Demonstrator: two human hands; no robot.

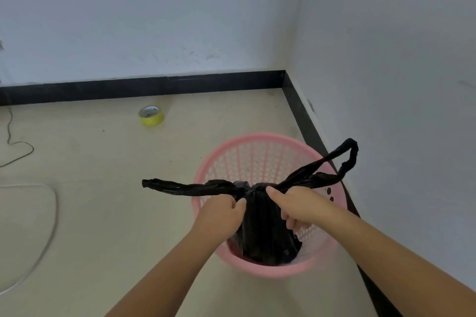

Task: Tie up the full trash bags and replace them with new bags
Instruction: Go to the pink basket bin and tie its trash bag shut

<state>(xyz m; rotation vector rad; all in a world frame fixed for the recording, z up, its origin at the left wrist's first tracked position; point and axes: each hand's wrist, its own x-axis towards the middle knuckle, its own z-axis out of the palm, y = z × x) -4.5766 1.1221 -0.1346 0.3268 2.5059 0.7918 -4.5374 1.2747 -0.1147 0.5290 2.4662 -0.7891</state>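
The black trash bag (260, 229) sits inside the pink basket (257, 159). Above the basket, the left hand (219, 213) and right hand (296, 206) each hold a closed grip on one twisted bag ear beside the knot. Pulling both ears evenly outward should cinch it tight without tearing.

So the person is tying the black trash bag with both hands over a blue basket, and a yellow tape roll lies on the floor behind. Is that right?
Nearly. The basket is pink, not blue, as the head view shows. The rest holds: the left hand and right hand both grip the black trash bag at its knot, and the yellow tape roll lies on the floor behind.
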